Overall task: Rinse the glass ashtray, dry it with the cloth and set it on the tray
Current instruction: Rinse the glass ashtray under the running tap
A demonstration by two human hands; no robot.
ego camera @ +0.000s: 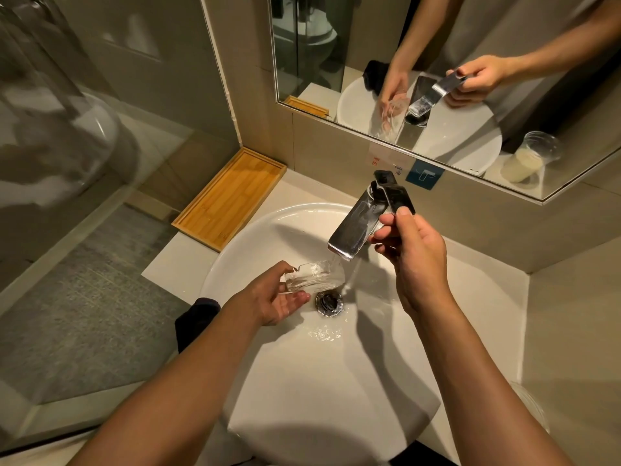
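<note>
Two bare hands work over a round white ceramic basin (255,250). The left hand (275,295) holds a clear square glass ashtray (311,275) tilted on edge, its fingers (297,299) curled beneath it and the thumb pressed on the upper rim, just above the round chrome drain (329,302). Water falls from the flat chrome faucet spout (353,230) onto the ashtray's right side and runs down toward the drain. The right hand (411,260) is raised beside the spout, its thumb and fingers pinched on the end of the dark flat faucet lever (393,193). A rectangular bamboo tray (230,196) lies on the pale tabletop (174,267) at the basin's upper left, against the wall corner and well apart from the ashtray. A dark cloth (193,319) sits at the basin's left edge, partly hidden by the left forearm. A clear plastic cup of pale liquid shows only as a reflection in the wall mirror (369,45).
</note>
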